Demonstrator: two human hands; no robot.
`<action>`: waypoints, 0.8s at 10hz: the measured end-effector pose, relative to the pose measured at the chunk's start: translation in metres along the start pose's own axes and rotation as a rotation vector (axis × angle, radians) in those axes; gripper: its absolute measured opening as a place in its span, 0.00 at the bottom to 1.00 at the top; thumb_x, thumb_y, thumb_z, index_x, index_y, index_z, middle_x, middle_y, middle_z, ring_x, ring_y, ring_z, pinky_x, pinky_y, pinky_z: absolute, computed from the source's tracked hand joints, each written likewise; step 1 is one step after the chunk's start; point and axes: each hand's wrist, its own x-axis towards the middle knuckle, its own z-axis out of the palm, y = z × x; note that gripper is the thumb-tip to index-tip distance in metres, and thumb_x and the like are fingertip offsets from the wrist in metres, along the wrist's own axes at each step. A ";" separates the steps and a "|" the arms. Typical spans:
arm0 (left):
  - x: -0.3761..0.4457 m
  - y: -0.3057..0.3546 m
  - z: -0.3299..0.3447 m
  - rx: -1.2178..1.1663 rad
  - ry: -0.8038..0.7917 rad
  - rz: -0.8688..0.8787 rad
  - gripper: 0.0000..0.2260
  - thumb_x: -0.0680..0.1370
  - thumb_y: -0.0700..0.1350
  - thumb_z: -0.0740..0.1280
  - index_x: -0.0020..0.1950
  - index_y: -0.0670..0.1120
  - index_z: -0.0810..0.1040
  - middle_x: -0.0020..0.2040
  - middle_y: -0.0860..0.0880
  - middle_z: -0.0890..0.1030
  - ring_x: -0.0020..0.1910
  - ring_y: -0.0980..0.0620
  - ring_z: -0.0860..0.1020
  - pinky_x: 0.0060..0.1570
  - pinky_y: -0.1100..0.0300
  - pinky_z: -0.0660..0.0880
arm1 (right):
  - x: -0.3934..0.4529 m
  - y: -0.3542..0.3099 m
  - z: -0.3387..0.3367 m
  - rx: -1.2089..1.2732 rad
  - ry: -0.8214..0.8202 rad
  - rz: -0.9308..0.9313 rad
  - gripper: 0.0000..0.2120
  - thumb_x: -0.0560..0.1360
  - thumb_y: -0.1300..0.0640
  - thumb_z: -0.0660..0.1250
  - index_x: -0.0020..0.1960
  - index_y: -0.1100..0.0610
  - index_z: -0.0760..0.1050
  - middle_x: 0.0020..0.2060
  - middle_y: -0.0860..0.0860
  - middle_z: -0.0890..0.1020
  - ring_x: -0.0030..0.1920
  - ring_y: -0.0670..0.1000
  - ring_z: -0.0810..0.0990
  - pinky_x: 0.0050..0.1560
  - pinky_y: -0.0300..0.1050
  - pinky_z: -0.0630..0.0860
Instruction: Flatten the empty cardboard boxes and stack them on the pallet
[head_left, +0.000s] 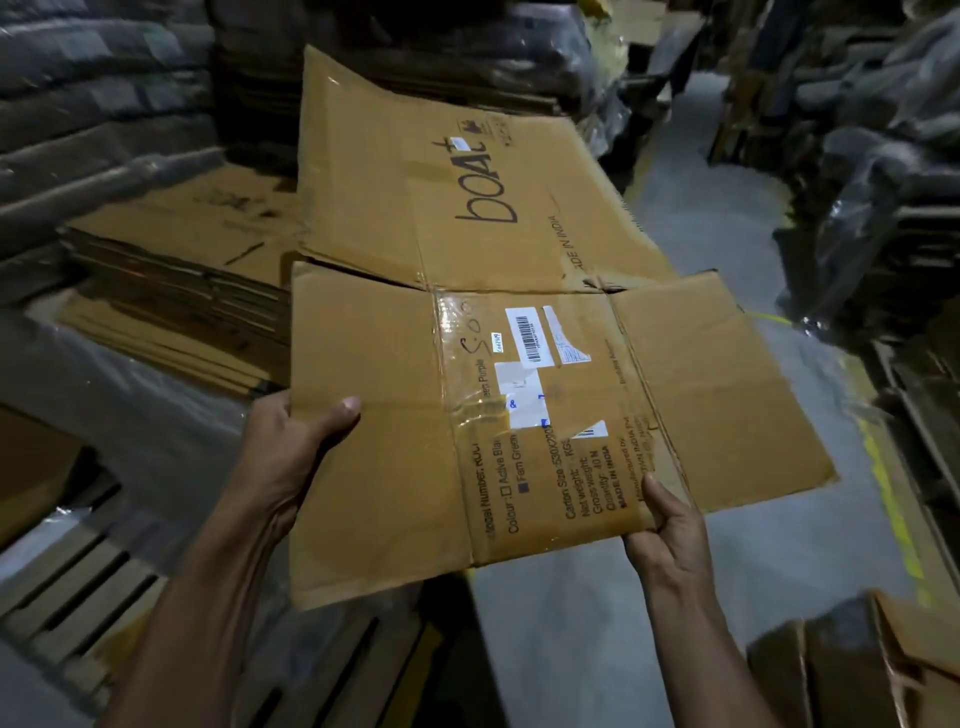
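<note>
Holding: both hands grip one flattened box (519, 332), carried in the air above the floor and the pallet edge, its far end tipped up toward the stack.
Left hand (291, 457): closed on the near-left flap — thumb on top of the card, the other fingers hidden beneath it.
Right hand (670, 530): closed on the near edge of the labelled panel, thumb on top, fingers curled under.
Box state: already flat. Flaps are splayed out on both sides, the taped seam runs down the middle, and the printed and barcode labels face up. I judge the flattening of this one done.
Pallet (78, 587): wooden slats show at lower left, just beside and below the left forearm; part of it looks draped in clear plastic.
Unflattened box (857, 670): at lower right stands a carton that looks open and upright — likely work left, though only a corner is in view.
Stack (171, 270): a thick pile of flat cardboard lies beyond the left hand, well built up, so many boxes appear done. What it rests on is hidden, so I cannot tell whether a pallet lies under it.
Step in hand: placing, as I read it; the held box is not yet on the stack.
Far background: plastic-wrapped goods (883, 171) line both sides of an aisle.
</note>
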 end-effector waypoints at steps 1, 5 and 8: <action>0.043 0.005 -0.015 -0.051 0.064 0.030 0.02 0.75 0.37 0.72 0.47 0.40 0.82 0.39 0.47 0.85 0.36 0.50 0.83 0.34 0.57 0.80 | 0.050 0.014 0.044 0.002 -0.065 -0.009 0.55 0.27 0.65 0.86 0.56 0.65 0.77 0.48 0.62 0.86 0.46 0.59 0.87 0.60 0.63 0.78; 0.198 0.035 -0.068 -0.163 0.291 0.060 0.04 0.75 0.38 0.72 0.49 0.41 0.81 0.44 0.45 0.85 0.41 0.46 0.83 0.42 0.53 0.81 | 0.197 0.092 0.221 -0.093 -0.292 0.105 0.55 0.27 0.65 0.86 0.55 0.66 0.77 0.45 0.62 0.86 0.43 0.58 0.87 0.33 0.56 0.83; 0.302 0.034 -0.063 -0.212 0.553 0.061 0.03 0.74 0.36 0.73 0.47 0.41 0.80 0.41 0.45 0.84 0.36 0.50 0.82 0.39 0.54 0.81 | 0.333 0.126 0.329 -0.157 -0.449 0.288 0.52 0.29 0.68 0.85 0.54 0.67 0.78 0.46 0.63 0.86 0.44 0.60 0.87 0.33 0.57 0.82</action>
